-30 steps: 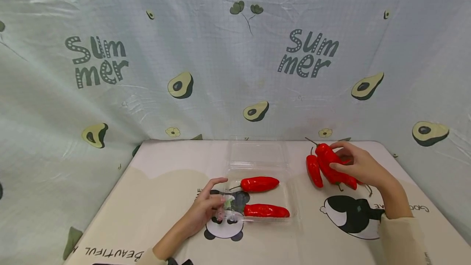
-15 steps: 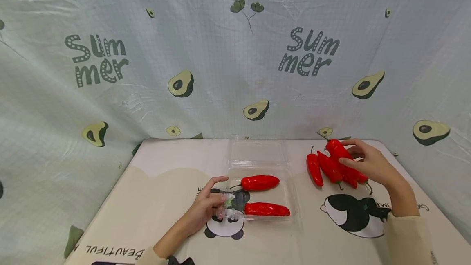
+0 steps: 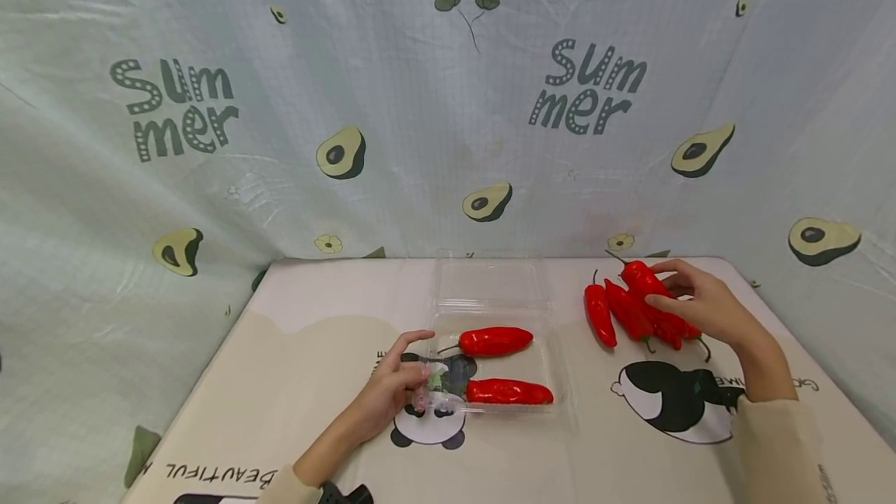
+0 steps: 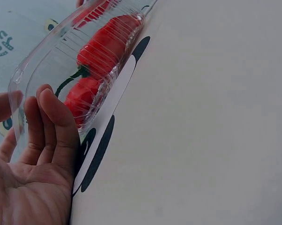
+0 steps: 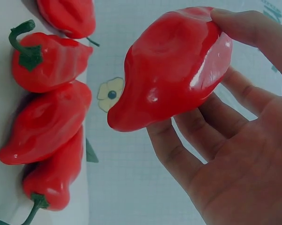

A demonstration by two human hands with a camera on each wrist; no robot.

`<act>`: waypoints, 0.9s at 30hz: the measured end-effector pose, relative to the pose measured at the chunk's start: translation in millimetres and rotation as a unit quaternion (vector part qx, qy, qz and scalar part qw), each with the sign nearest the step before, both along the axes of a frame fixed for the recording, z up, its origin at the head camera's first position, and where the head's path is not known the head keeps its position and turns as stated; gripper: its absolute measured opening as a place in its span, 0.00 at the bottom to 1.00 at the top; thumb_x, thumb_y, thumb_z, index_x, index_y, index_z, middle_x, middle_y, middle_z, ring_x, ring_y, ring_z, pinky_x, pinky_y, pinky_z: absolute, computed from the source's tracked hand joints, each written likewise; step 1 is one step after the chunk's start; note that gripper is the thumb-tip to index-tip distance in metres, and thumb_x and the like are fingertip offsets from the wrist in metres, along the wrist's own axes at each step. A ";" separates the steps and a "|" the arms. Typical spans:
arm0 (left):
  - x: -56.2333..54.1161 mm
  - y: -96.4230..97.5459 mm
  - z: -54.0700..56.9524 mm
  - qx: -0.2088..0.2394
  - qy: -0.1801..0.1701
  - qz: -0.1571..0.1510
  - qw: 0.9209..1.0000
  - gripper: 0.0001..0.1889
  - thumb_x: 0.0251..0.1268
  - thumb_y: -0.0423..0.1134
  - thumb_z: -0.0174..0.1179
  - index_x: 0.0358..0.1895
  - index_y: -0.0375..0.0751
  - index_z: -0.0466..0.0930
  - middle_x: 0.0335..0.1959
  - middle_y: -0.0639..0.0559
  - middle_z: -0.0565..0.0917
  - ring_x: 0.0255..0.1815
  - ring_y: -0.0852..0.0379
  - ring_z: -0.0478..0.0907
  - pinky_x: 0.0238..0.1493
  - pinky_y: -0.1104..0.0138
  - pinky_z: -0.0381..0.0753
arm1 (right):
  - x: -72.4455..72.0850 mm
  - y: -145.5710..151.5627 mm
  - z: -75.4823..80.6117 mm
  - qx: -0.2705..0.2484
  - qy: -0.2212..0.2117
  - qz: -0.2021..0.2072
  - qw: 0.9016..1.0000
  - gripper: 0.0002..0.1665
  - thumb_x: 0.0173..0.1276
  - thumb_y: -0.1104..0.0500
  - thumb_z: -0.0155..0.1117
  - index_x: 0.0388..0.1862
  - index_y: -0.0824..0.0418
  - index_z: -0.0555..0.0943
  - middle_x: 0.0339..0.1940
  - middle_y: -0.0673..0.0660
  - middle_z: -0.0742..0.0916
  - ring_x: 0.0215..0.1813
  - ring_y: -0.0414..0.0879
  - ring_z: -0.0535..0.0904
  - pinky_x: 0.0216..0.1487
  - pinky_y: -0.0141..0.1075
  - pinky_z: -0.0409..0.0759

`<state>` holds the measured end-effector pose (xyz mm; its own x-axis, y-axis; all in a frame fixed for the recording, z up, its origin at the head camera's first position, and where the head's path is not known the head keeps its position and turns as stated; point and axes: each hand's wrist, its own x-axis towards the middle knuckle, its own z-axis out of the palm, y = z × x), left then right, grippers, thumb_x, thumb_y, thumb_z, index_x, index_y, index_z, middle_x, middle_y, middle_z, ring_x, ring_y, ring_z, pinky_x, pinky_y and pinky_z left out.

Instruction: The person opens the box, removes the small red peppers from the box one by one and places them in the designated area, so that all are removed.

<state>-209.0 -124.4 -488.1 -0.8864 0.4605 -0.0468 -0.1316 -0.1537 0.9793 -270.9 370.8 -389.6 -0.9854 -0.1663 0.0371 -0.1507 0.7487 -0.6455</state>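
Note:
My right hand [image 3: 707,306] grips a glossy red pepper [image 3: 640,280] between thumb and fingers, over a group of red peppers at the right of the table. In the right wrist view this held pepper [image 5: 169,70] shows its pointed tip and is apart from the others. An open clear plastic container [image 3: 558,356] stands in the middle, with one red pepper [image 3: 497,341] at the back and another [image 3: 509,392] at the front. My left hand [image 3: 383,395] holds its left end, the thumb and fingers at the wall [image 4: 26,70].
Several loose peppers lie close together, one pepper [image 3: 599,317] at their left. The container's clear lid [image 3: 490,282] lies folded back towards the patterned curtain [image 3: 413,201], which hangs behind the table [image 3: 301,348]. Panda [image 3: 428,426] and penguin-like prints mark the table cover.
My right hand has moved the held pepper to the right, uncovering more of the peppers beneath, and barely moves over the last half second. The left hand stays on the container.

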 end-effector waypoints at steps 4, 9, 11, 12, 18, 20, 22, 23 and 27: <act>0.6 0.5 1.3 -0.005 0.001 0.003 1.000 0.32 0.75 0.34 0.53 0.79 0.45 0.53 0.22 0.62 0.77 0.24 0.64 0.74 0.31 0.70 0.78 | -1.3 0.1 -1.6 0.003 0.001 0.000 1.000 0.37 0.74 0.49 0.66 0.73 0.65 0.66 0.60 0.73 0.82 0.60 0.66 0.78 0.51 0.56 0.86; 0.4 0.1 1.6 -0.003 0.000 0.004 1.000 0.32 0.75 0.33 0.52 0.79 0.45 0.53 0.22 0.62 0.77 0.23 0.64 0.75 0.31 0.70 0.79 | -1.9 -1.4 -2.8 0.007 -0.001 0.003 1.000 0.37 0.73 0.50 0.67 0.72 0.66 0.67 0.59 0.73 0.82 0.59 0.66 0.78 0.49 0.51 0.87; 0.3 0.1 1.6 -0.003 -0.001 0.003 1.000 0.32 0.75 0.33 0.52 0.79 0.45 0.53 0.22 0.62 0.78 0.23 0.64 0.75 0.31 0.70 0.79 | -2.8 -3.0 -3.2 0.007 -0.003 0.009 1.000 0.37 0.73 0.51 0.67 0.72 0.66 0.67 0.59 0.73 0.82 0.59 0.65 0.78 0.48 0.50 0.87; 0.3 0.1 1.6 -0.003 -0.001 0.003 1.000 0.32 0.75 0.34 0.52 0.79 0.45 0.53 0.22 0.62 0.77 0.23 0.64 0.75 0.31 0.70 0.79 | -3.3 -3.9 -3.5 0.008 -0.004 0.012 1.000 0.37 0.73 0.51 0.67 0.72 0.66 0.67 0.59 0.73 0.82 0.58 0.65 0.79 0.49 0.50 0.88; 0.5 0.1 0.7 -0.006 -0.001 0.004 1.000 0.33 0.75 0.33 0.52 0.79 0.44 0.52 0.21 0.62 0.77 0.23 0.64 0.75 0.31 0.70 0.79 | -5.5 -7.0 -5.5 0.017 -0.012 0.023 1.000 0.36 0.73 0.51 0.67 0.72 0.66 0.67 0.60 0.73 0.82 0.59 0.66 0.78 0.49 0.53 0.87; 0.5 0.3 0.8 -0.007 -0.001 0.005 1.000 0.33 0.75 0.33 0.52 0.79 0.44 0.52 0.21 0.62 0.77 0.23 0.64 0.75 0.31 0.70 0.79 | -5.6 -8.4 -6.1 0.017 -0.016 0.025 0.999 0.37 0.72 0.51 0.68 0.72 0.66 0.67 0.60 0.74 0.82 0.59 0.66 0.78 0.49 0.53 0.87; 0.6 0.6 1.0 -0.007 0.000 0.006 1.000 0.33 0.75 0.33 0.52 0.79 0.45 0.52 0.21 0.62 0.77 0.23 0.64 0.75 0.31 0.70 0.79 | -6.1 -9.8 -6.7 0.017 -0.020 0.030 0.999 0.37 0.72 0.51 0.68 0.72 0.67 0.67 0.61 0.74 0.81 0.59 0.67 0.78 0.50 0.54 0.87; 0.7 0.9 1.3 -0.007 0.000 0.007 1.000 0.33 0.75 0.33 0.52 0.79 0.45 0.53 0.21 0.62 0.77 0.23 0.64 0.75 0.31 0.70 0.79 | -6.6 -10.2 -7.1 0.017 -0.021 0.032 0.999 0.37 0.72 0.51 0.68 0.71 0.67 0.68 0.61 0.74 0.81 0.59 0.67 0.78 0.50 0.54 0.87; 0.5 1.4 1.7 -0.005 0.000 0.008 1.000 0.33 0.75 0.33 0.52 0.79 0.45 0.53 0.22 0.62 0.77 0.23 0.65 0.74 0.31 0.70 0.79 | -8.5 -11.2 -8.9 0.022 -0.025 0.035 0.999 0.37 0.72 0.51 0.69 0.71 0.67 0.68 0.62 0.75 0.80 0.60 0.68 0.78 0.51 0.56 0.86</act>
